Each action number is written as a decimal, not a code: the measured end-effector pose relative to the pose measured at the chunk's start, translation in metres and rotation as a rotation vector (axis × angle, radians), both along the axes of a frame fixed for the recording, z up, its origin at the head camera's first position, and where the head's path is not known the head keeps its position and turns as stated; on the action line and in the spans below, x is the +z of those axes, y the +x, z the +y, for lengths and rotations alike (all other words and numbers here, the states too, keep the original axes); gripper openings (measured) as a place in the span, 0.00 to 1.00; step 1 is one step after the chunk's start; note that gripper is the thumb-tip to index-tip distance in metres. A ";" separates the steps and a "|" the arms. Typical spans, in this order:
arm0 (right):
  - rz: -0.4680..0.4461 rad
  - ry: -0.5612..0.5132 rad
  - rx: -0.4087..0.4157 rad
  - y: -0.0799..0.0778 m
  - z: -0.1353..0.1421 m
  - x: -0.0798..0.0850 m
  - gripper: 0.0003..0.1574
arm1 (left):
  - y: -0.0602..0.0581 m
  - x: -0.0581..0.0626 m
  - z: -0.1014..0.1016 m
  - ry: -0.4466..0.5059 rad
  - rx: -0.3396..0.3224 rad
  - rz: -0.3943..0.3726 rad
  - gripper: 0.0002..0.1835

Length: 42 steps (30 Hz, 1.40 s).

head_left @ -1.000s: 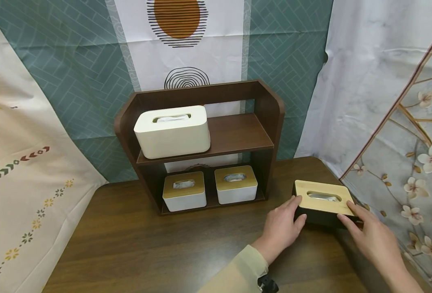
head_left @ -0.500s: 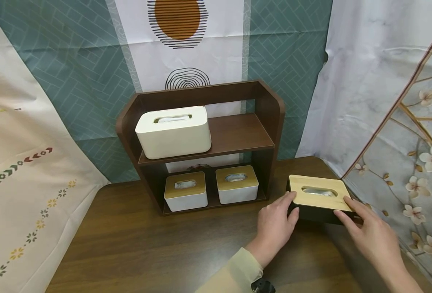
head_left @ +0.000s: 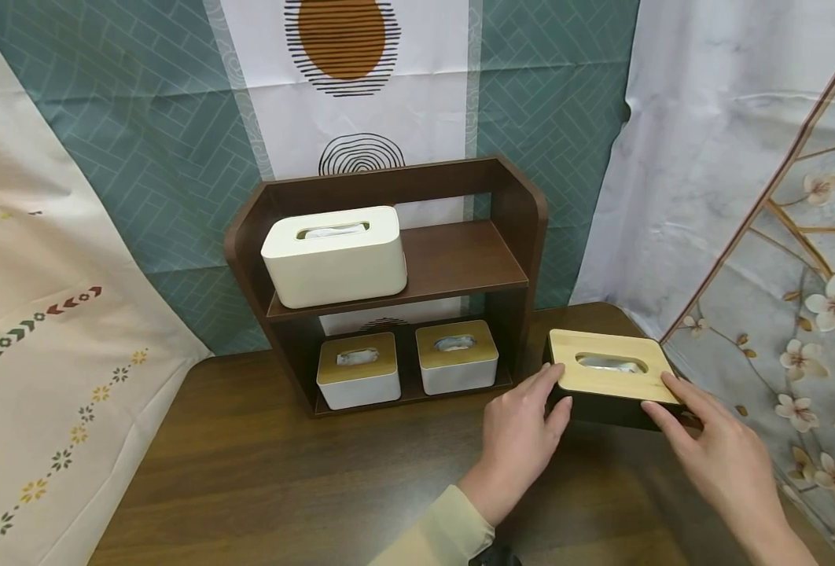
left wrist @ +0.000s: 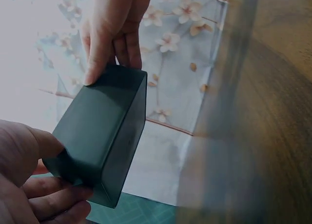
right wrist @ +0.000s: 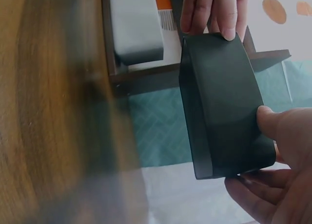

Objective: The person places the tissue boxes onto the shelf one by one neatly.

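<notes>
Both my hands hold a black tissue box with a pale wooden lid point(head_left: 605, 385) at its two ends. My left hand point(head_left: 520, 440) grips the left end, and my right hand point(head_left: 725, 452) grips the right end. The left wrist view shows the dark wall of the tissue box point(left wrist: 92, 129) raised off the table, with the left hand's thumb and fingers point(left wrist: 53, 190) curled round its near end. From the right wrist, the right thumb presses the side of the tissue box point(right wrist: 226, 102). White tissue shows in the lid's slot.
Left of the hands stands a brown two-tier shelf point(head_left: 460, 251). A cream tissue box point(head_left: 340, 267) sits on its upper tier. Below are two white tissue boxes with wooden lids, a left one point(head_left: 358, 385) and a right one point(head_left: 457, 369). Patterned cloths hang around the wooden table point(head_left: 304, 487).
The black tissue box has moved left, toward the shelf, and a little farther up in the head view. Both hands have kept their hold and moved with it.
</notes>
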State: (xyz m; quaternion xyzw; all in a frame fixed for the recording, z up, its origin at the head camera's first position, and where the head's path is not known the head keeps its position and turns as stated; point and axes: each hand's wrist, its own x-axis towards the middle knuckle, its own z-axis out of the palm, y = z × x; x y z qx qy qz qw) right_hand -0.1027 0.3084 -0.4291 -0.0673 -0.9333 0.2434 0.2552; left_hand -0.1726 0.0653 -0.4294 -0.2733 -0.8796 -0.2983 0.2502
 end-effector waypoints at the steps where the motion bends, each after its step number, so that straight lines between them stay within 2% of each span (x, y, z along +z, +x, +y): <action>1: 0.004 -0.001 0.000 0.001 -0.002 0.001 0.39 | 0.001 0.001 -0.002 0.004 -0.001 0.009 0.24; 5: 0.031 -0.001 0.006 0.003 -0.008 0.007 0.39 | 0.005 0.008 -0.010 0.018 -0.002 0.044 0.24; 13: 0.144 0.021 0.012 0.005 -0.017 0.019 0.38 | 0.008 0.023 -0.025 0.059 -0.004 0.138 0.26; 22: 0.274 -0.009 0.074 0.002 -0.031 0.028 0.37 | 0.015 0.036 -0.043 0.089 0.004 0.200 0.26; 29: 0.312 -0.005 0.110 -0.001 -0.043 0.036 0.38 | 0.021 0.044 -0.056 0.119 0.016 0.190 0.26; 42: 0.370 -0.038 0.182 -0.010 -0.066 0.056 0.43 | 0.025 0.063 -0.081 0.176 0.065 0.298 0.26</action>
